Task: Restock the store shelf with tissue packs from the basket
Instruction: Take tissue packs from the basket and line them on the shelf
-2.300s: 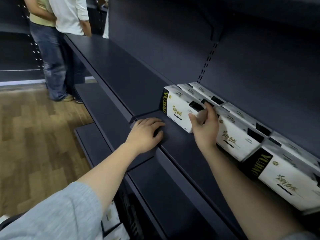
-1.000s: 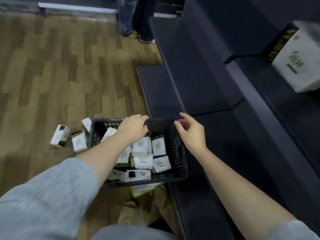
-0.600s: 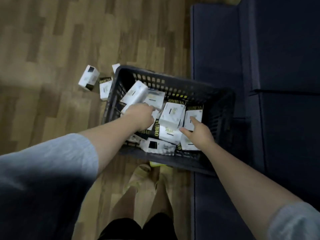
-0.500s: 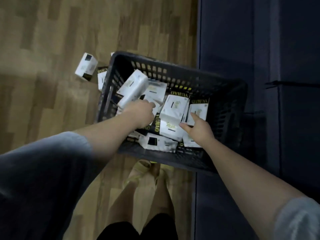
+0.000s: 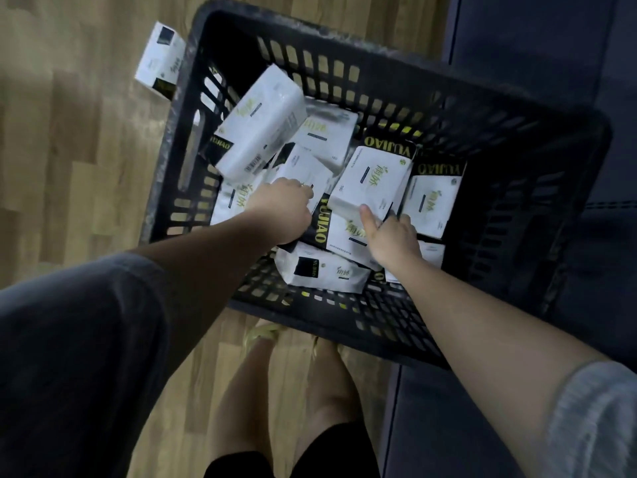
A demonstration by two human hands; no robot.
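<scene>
A black plastic basket (image 5: pixel 537 139) stands on the floor below me, holding several white tissue packs with black and yellow ends. My right hand (image 5: pixel 391 236) grips a white tissue pack (image 5: pixel 374 181) in the middle of the basket, thumb on its near edge. My left hand (image 5: pixel 284 210) is inside the basket with curled fingers on another pack (image 5: pixel 303 170); the fingertips are hidden. A further pack (image 5: pixel 263 122) leans tilted against the basket's left wall.
One tissue pack (image 5: pixel 158 60) lies on the wooden floor outside the basket's far left corner. The dark bottom shelf (image 5: pixel 537 46) runs along the right side, partly under the basket. My legs and yellow sandals (image 5: pixel 262 334) are just below the basket.
Both hands left the upper shelf and came down into the basket. Over the last half second the view closed in and my right hand took hold of a middle pack.
</scene>
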